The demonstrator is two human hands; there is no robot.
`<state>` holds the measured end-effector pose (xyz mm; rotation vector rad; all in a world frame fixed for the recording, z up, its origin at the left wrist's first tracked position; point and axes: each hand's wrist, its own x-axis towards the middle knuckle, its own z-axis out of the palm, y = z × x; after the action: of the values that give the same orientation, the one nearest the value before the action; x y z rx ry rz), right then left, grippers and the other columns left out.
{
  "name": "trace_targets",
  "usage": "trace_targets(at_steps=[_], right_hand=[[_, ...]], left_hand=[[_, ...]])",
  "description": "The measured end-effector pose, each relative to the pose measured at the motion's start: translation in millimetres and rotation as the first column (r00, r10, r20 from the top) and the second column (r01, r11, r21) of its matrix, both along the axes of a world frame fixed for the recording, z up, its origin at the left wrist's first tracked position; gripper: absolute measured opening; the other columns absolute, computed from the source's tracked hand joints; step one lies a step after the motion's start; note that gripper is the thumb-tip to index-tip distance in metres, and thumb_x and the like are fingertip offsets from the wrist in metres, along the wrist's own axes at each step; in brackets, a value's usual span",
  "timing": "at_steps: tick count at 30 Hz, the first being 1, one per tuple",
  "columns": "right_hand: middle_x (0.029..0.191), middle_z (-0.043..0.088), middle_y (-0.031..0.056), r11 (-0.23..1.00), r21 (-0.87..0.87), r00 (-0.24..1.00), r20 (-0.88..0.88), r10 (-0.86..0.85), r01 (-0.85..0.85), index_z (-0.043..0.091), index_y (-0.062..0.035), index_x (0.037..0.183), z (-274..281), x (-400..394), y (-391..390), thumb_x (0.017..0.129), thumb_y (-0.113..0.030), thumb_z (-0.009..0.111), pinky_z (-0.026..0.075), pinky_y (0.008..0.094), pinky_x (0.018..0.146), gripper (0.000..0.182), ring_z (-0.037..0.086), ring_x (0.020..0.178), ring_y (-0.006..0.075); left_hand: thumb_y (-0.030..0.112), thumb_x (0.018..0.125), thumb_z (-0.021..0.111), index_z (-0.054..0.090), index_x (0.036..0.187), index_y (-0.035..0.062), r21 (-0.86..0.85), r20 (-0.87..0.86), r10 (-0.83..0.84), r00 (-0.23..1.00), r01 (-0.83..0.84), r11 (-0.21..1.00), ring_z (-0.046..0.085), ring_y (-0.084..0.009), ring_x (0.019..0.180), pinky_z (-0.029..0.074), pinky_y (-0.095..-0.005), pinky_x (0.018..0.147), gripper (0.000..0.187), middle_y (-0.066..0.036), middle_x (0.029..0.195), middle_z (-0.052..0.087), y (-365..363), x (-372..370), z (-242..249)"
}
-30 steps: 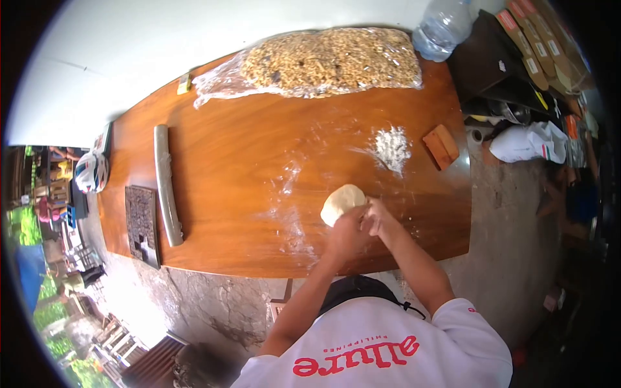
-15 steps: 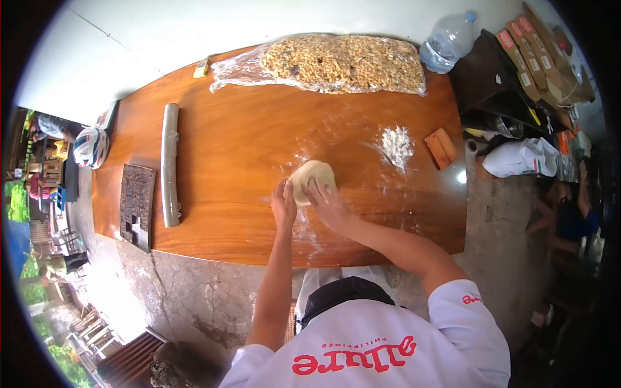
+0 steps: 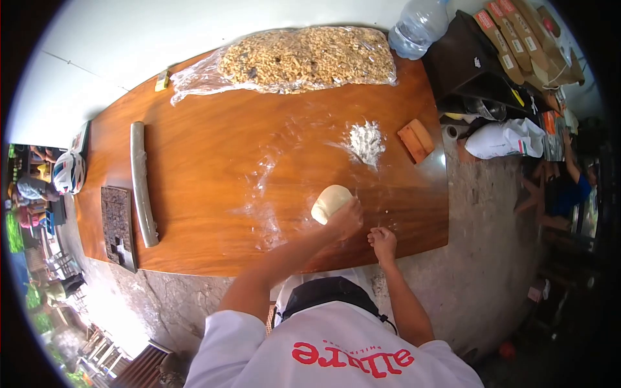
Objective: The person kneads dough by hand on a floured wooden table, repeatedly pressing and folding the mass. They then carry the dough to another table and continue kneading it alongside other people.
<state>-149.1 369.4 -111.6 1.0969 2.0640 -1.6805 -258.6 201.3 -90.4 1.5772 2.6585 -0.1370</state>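
Note:
A pale, rounded lump of dough is on the brown wooden table, toward its near edge. My left hand wraps the dough's near right side, its fingers partly hidden. Just to the right, apart from the dough, my right hand is closed with the fingertips pinched together. Whatever is between them, if anything, is too small to make out. A heap of white flour lies beyond the dough, and flour smears mark the wood to its left.
A plastic-wrapped slab of grainy brown material and a water bottle stand along the back. A brown block lies at the right. On the left are a grey tube, a dark carved board and a helmet.
Both hands were at the dough; my right hand has come off it and back toward me, closing. My left hand has shifted right with the dough, which looks rounder. The view has turned.

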Motion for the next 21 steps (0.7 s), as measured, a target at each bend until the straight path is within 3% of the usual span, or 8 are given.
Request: trace_targets(at_steps=[2,6,8,10,14,17,19,21], right_hand=[[0.082,0.07,0.0081,1.0,0.019,1.0,-0.028,-0.001,0.002,0.069,0.0019,0.101,2.7,-8.2,3.1,0.096,-0.011,0.057,0.052,0.0267,0.064,0.019,0.065,0.071,0.0134],[0.083,0.071,0.0105,0.998,-0.017,0.99,-0.13,0.051,-0.053,0.068,0.0041,0.101,0.4,-30.1,-3.2,0.096,-0.012,0.056,0.053,0.028,0.068,0.021,0.068,0.075,0.0167],[0.083,0.071,0.0096,0.994,-0.028,0.981,-0.168,0.096,-0.102,0.068,0.0032,0.103,-16.0,-39.7,-11.5,0.097,-0.013,0.057,0.053,0.0275,0.068,0.021,0.067,0.075,0.0158],[0.083,0.071,0.0086,0.987,-0.03,0.967,-0.208,0.149,-0.158,0.068,0.0024,0.104,-19.3,-51.6,-22.6,0.098,-0.015,0.058,0.054,0.027,0.069,0.021,0.066,0.075,0.015],[0.109,0.07,0.0182,0.92,0.231,0.883,-0.285,0.374,-0.316,0.065,-0.003,0.12,10.9,-99.3,-70.1,0.097,-0.019,0.06,0.055,0.036,0.082,0.028,0.07,0.099,0.0258],[0.123,0.065,0.0186,0.826,0.493,0.76,-0.416,0.499,-0.272,0.062,-0.0057,0.128,22.8,-144.5,-104.7,0.098,-0.026,0.06,0.049,0.0423,0.095,0.036,0.064,0.111,0.03],[0.128,0.062,0.0188,0.722,0.651,0.652,-0.444,0.614,-0.236,0.061,-0.0063,0.13,23.5,-171.4,-126.2,0.098,-0.029,0.06,0.045,0.0448,0.103,0.04,0.06,0.119,0.0316],[0.125,0.062,0.0192,0.595,0.578,0.565,-0.261,0.783,-0.558,0.063,-0.0079,0.129,22.0,-184.2,-147.5,0.096,-0.032,0.061,0.035,0.0479,0.111,0.041,0.053,0.126,0.0337]], left_hand=[[0.026,0.083,0.067,0.075,0.099,0.0147,-0.137,-0.019,-0.174,0.985,0.17,0.976,0.06,-0.0228,0.114,0.045,-0.0394,0.1,0.021,-0.004,0.114,0.068,4.8,-7.5,-1.0],[0.033,0.078,0.071,0.074,0.079,0.0212,0.421,0.138,-0.143,0.98,0.072,0.904,0.064,-0.0227,0.097,0.052,-0.0413,0.085,0.012,-0.002,0.089,0.067,-29.0,-76.9,-28.4],[0.036,0.088,0.065,0.077,0.095,0.0181,0.405,0.529,0.203,0.824,-0.455,0.793,0.066,-0.0305,0.096,0.052,-0.0443,0.087,0.023,-0.009,0.105,0.072,-49.7,-109.0,-6.5],[0.037,0.091,0.066,0.076,0.101,0.0132,0.241,0.837,0.38,0.393,-0.89,0.387,0.066,-0.0351,0.1,0.052,-0.0432,0.088,0.028,-0.014,0.107,0.071,-70.9,-122.8,-16.5],[0.029,0.096,0.064,0.069,0.113,0.0007,0.359,0.868,0.462,0.182,-0.873,-0.33,0.065,-0.0323,0.103,0.05,-0.0402,0.09,0.034,-0.019,0.109,0.068,-78.0,-68.5,-3.1],[0.025,0.101,0.057,0.049,0.14,-0.0036,0.442,0.792,0.571,0.218,-0.849,-0.289,0.052,-0.0397,0.127,0.043,-0.0442,0.104,0.049,-0.026,0.135,0.054,-56.8,24.0,-10.1],[0.022,0.1,0.057,0.053,0.137,-0.0035,0.335,0.92,0.292,0.26,-0.909,-0.246,0.053,-0.0361,0.128,0.042,-0.0431,0.106,0.045,-0.025,0.135,0.056,-62.9,70.3,9.1],[0.022,0.1,0.056,0.055,0.135,-0.0025,0.239,0.945,0.267,0.187,-0.955,-0.176,0.054,-0.0349,0.127,0.043,-0.0419,0.105,0.043,-0.023,0.136,0.057,-95.0,100.1,2.8]])
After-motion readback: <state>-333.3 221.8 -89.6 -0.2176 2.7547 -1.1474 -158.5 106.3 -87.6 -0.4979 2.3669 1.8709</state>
